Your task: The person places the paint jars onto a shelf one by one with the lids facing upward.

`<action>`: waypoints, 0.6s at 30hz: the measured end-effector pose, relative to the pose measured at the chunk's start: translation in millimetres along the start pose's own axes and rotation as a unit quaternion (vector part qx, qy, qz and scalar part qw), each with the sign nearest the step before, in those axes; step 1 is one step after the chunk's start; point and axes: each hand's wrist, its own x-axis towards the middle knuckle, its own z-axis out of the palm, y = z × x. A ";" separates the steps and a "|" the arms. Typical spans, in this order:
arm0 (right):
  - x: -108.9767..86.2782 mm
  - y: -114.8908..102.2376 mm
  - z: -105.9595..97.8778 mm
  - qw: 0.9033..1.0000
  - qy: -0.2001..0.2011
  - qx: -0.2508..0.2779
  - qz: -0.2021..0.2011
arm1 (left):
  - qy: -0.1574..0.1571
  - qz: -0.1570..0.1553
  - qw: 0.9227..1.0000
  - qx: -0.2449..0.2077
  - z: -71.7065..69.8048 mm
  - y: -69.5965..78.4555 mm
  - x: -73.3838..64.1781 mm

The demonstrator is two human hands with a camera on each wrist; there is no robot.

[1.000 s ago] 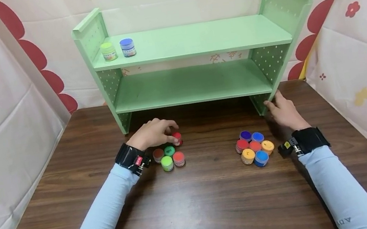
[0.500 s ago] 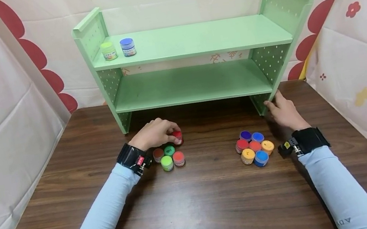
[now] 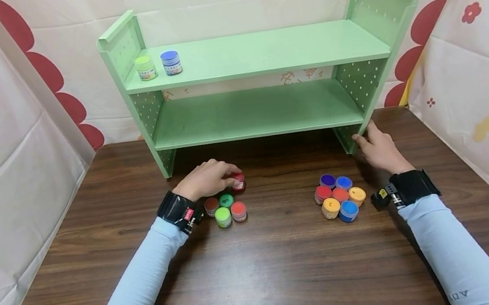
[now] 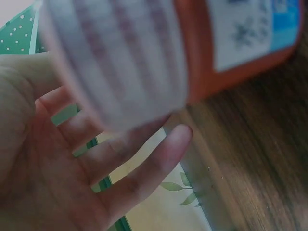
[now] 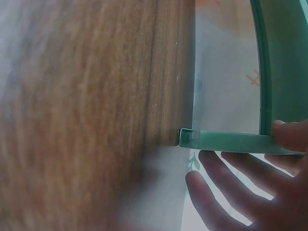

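My left hand (image 3: 207, 178) pinches a small red-lidded jar (image 3: 239, 181) between thumb and fingers, below the lower front of the green shelf rack (image 3: 257, 110). Close by on the table stand a brownish-red jar (image 3: 211, 205), a dark green jar (image 3: 226, 200), a light green jar (image 3: 223, 216) and a coral-lidded jar (image 3: 238, 210). A blurred orange-red jar (image 4: 120, 57) fills the left wrist view and hides the fingertips there. My right hand (image 3: 380, 149) grips the rack's right side panel (image 5: 236, 141), thumb on one face and fingers on the other.
A light green jar (image 3: 146, 68) and a blue jar (image 3: 171, 62) stand at the left of the upper shelf. A cluster of several jars (image 3: 340, 195) with blue, red and yellow lids stands on the table (image 3: 264, 277) near my right wrist. Printed cloth (image 3: 4, 121) hangs around it.
My left hand has closed its fingers on the red-lidded jar and shifted it slightly right and away from the other jars. My right hand has stayed on the rack.
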 end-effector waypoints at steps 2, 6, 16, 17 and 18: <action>-0.1 0.1 -0.4 1.000 -0.001 0.000 0.000 | 0.004 -0.001 1.000 0.000 -0.2 1.8 0.2; 0.0 0.5 -0.9 1.000 -0.001 -0.003 -0.001 | 0.027 0.003 1.000 0.002 -1.2 5.3 1.2; 0.0 0.4 -0.8 1.000 0.000 -0.004 -0.003 | 0.125 0.010 0.992 0.018 -12.4 10.1 -1.0; 0.1 0.3 -1.2 1.000 0.001 -0.005 -0.004 | 0.138 0.010 0.990 0.020 -13.6 10.7 -1.2; 0.2 0.3 -1.5 1.000 0.002 -0.005 -0.004 | 0.151 0.012 0.988 0.019 -14.9 11.3 -1.3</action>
